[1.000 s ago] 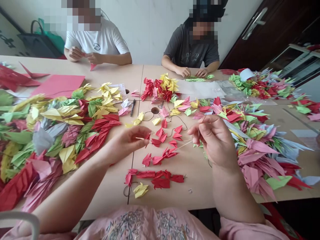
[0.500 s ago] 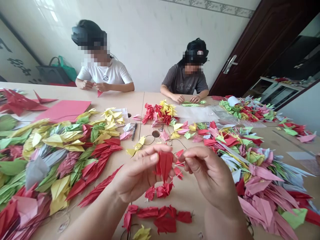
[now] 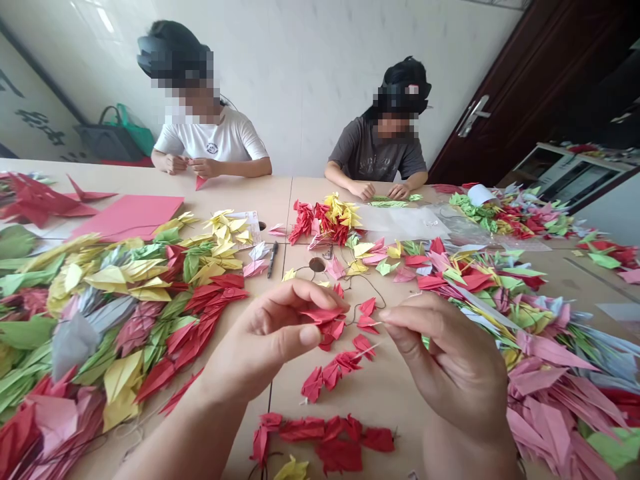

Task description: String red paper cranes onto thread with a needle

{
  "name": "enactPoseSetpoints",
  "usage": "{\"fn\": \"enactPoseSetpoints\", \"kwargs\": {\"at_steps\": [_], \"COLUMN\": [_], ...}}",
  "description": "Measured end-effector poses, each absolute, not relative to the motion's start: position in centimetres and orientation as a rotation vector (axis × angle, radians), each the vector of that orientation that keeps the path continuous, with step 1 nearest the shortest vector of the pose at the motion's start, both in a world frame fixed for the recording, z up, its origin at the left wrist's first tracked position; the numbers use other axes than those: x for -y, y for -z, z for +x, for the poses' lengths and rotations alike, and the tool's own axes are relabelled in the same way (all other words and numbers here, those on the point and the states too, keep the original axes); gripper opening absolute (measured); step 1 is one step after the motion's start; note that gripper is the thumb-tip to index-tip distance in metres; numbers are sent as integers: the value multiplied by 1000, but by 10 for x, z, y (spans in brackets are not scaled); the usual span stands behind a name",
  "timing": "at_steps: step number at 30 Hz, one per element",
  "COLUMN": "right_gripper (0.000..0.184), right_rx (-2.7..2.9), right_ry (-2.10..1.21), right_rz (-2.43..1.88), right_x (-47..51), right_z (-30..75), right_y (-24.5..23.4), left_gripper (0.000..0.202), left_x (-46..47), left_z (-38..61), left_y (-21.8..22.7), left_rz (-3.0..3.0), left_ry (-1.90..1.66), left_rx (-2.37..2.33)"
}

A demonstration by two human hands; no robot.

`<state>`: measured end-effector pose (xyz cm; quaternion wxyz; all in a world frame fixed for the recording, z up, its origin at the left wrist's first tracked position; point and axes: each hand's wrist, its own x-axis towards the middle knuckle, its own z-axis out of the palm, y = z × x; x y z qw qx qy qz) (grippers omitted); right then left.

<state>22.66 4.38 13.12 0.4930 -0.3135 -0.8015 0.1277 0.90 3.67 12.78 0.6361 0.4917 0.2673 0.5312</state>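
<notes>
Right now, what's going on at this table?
The person's left hand holds a red origami crane, and the right hand pinches something thin and pale beside it. Paper cranes in many colours lie heaped on the table. Opposite, a person in a white T-shirt handles a red paper piece; a person in a grey T-shirt has hands near green paper.

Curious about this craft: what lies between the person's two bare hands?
Head view: red folded paper cranes, one pinched by the left hand, near the right hand.
</notes>
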Motion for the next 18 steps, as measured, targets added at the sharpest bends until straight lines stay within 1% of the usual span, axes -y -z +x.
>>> {"fn": "enactPoseSetpoints", "kwargs": {"at_steps": [6, 10, 14, 18], "right_gripper": [29, 25, 23, 20], "right_rx": [1970, 2016, 2055, 2050], "right_ry": [-290, -257, -252, -258], "right_rz": [-775, -793, -801, -803], "right_x": [-41, -40, -41, -41], "right_z": [227, 227, 226, 225], "right_y": [-132, -135, -136, -136], "left_gripper": [24, 25, 33, 41], "left_x": [-34, -31, -27, -25], "left_z": [7, 7, 10, 13], "left_y": [-127, -129, -131, -130], "left_rz": [1147, 1267, 1386, 1406], "left_ry": [-1216, -1278, -1314, -1384], "left_rx": [-605, -702, -804, -797]}}
